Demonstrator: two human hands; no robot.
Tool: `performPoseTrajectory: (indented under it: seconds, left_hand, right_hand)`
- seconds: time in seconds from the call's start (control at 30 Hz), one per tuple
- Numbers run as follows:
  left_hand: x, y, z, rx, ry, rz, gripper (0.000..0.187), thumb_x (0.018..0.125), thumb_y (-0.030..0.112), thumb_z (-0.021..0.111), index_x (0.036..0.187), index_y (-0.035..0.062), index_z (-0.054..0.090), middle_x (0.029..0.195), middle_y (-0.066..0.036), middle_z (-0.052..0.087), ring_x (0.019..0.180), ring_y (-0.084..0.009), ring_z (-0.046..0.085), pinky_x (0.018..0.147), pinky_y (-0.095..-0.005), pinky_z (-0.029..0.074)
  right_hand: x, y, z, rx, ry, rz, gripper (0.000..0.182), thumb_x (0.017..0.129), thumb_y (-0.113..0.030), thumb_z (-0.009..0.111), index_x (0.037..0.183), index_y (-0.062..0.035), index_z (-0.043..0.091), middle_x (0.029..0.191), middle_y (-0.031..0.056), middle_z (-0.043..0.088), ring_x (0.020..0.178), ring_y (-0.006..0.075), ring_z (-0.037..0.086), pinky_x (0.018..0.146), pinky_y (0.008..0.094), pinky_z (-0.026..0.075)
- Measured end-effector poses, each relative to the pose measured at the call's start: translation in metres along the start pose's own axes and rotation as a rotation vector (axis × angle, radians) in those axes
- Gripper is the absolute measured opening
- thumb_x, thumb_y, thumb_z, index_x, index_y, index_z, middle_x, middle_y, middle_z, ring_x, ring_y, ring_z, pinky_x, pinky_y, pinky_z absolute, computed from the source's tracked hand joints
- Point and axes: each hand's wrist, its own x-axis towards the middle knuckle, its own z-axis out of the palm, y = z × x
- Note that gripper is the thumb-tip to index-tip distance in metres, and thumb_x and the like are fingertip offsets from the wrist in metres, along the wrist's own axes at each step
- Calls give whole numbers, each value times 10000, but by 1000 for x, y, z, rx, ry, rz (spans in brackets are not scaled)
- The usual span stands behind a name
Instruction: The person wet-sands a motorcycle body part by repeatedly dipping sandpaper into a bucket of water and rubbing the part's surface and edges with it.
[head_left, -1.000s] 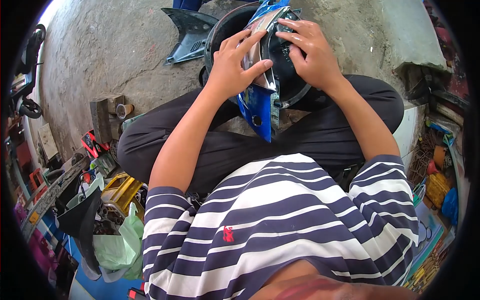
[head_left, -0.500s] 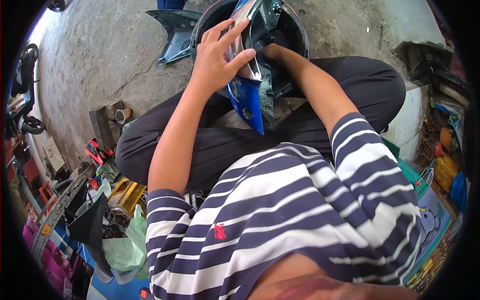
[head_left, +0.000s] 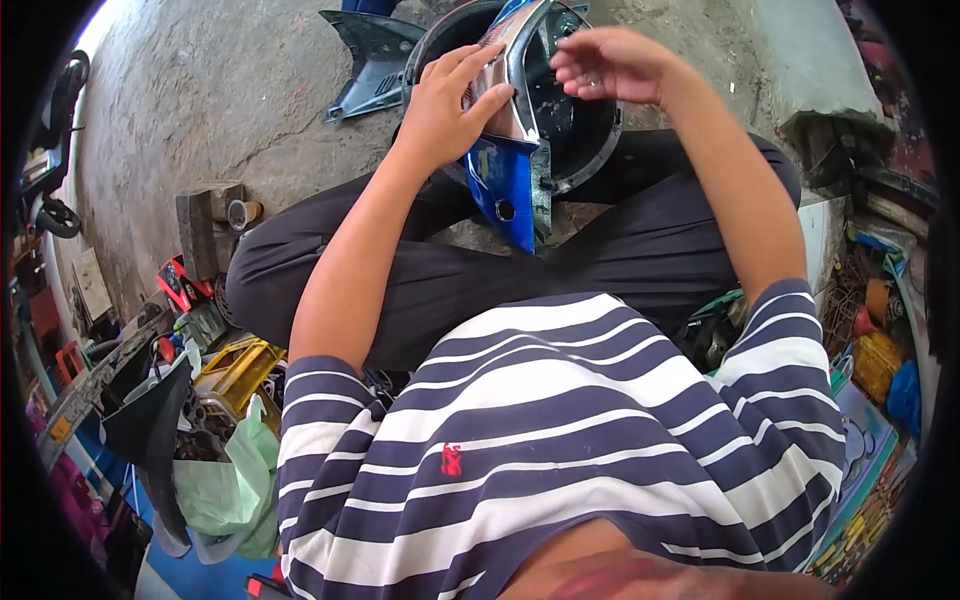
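While the left hand (head_left: 450,105) keeps its clamp on the blue motorcycle panel (head_left: 508,170), thumb under the chrome edge and fingers (head_left: 462,68) spread flat over the top, the right hand (head_left: 600,65) has come up out of the black round housing (head_left: 575,130) it was reaching into half a second ago. It now hovers just above that housing, touching nothing. Its fingers are curled loosely together, maybe pinching something tiny, but the view is too small to tell. A second ago both hands pressed on the panel, so the right one has gone in and out since; my read is the inside work is paused or a small part got pulled out. The panel sits upright between the knees, over the crossed legs in black trousers (head_left: 420,290), its lower blue tip pointing toward the striped shirt (head_left: 520,440). Counts: one blue panel, one round black housing, one loose dark fairing piece (head_left: 365,55) on the concrete floor (head_left: 200,110) beyond the knee. One wooden block (head_left: 200,235) with one tape roll (head_left: 240,213) beside it, one yellow crate (head_left: 240,370), one green plastic bag (head_left: 225,490) at the left, touching clutter
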Motion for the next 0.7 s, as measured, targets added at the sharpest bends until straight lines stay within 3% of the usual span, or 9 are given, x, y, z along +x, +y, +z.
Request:
performPoseTrajectory:
  seconds: [0.07,0.1,0.2,0.33,0.37,0.47,0.57,0.67,0.7]
  left_hand:
    - [0,-7,3,-18,30,-12,565,1046,430,749,1556,201,665,1553,-192,639,1439,-425,579,1218,-515,456]
    - [0,-6,1,-20,13,-28,562,1060,400,737,1570,178,649,1557,-193,634,1453,-409,574,1230,-498,444]
    - [1,-2,0,-47,-26,-67,557,1092,338,706,1597,123,613,1562,-200,627,1476,-378,570,1250,-463,423]
    - [0,2,1,-141,-62,-128,572,1120,340,662,1628,93,565,1595,-220,607,1496,-381,571,1252,-442,427]
    - [-2,0,4,-138,-58,-127,579,1125,343,655,1637,93,553,1608,-221,597,1508,-383,562,1257,-440,423]
    - [-4,1,5,-130,-70,-138,600,1140,359,623,1665,91,513,1653,-231,555,1550,-387,523,1278,-434,400]
    - [-4,1,7,-106,-74,-160,613,1144,378,605,1677,92,499,1680,-237,523,1575,-389,492,1296,-440,378]
    - [-3,3,7,-111,-80,-175,634,1142,390,604,1686,88,486,1695,-234,506,1585,-388,476,1303,-438,367]
    - [-2,4,7,-121,-84,-181,641,1141,393,605,1689,84,482,1698,-234,502,1588,-386,473,1305,-435,363]
  right_hand:
    - [-21,-26,20,-97,34,-104,351,1125,-318,649,1126,13,765,977,111,821,890,219,828,817,335,692]
    - [-26,-34,28,-106,44,-141,329,1085,-267,655,1096,40,773,963,126,816,901,202,810,815,325,656]
    - [0,-42,29,-101,3,-137,297,1098,-127,592,1056,77,804,1011,212,823,905,249,809,827,386,672]
    - [15,-41,42,-498,89,-343,319,1098,-132,608,1048,119,798,1002,196,826,858,272,812,797,392,678]
    - [19,-40,44,-434,168,-326,330,1095,-160,623,1011,107,798,974,185,822,837,264,812,788,381,679]
    - [5,-47,47,-705,430,-395,337,1095,-201,628,1090,87,805,1006,173,827,875,260,813,834,380,675]
    - [20,-21,10,-662,437,-451,275,983,-203,696,1000,52,796,938,172,815,891,212,802,793,353,619]
    - [58,34,-29,-760,448,-257,234,896,-153,697,962,36,819,935,206,814,896,250,799,791,408,592]
    - [64,49,-21,-899,465,-181,233,938,-125,666,1001,34,825,933,182,818,856,258,787,772,415,600]
